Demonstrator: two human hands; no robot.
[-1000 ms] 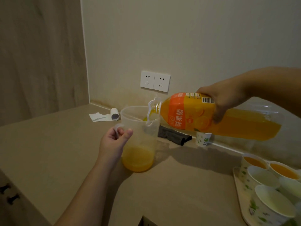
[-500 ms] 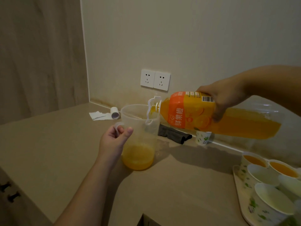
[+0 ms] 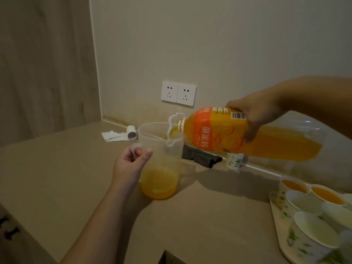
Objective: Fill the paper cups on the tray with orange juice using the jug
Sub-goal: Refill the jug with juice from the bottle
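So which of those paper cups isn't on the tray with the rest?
The small leaf-printed cup standing alone by the wall, under the tilted juice bottle. All the other cups crowd on the tray at right.

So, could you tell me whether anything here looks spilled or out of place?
No spill shows. One paper cup stands alone by the wall, away from the tray, and a partly unrolled paper roll lies on the counter behind the jug.

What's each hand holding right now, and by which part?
Left hand grips the jug by its handle. Right hand grips the juice bottle around its mid-body at the label's edge, tilted into the jug.
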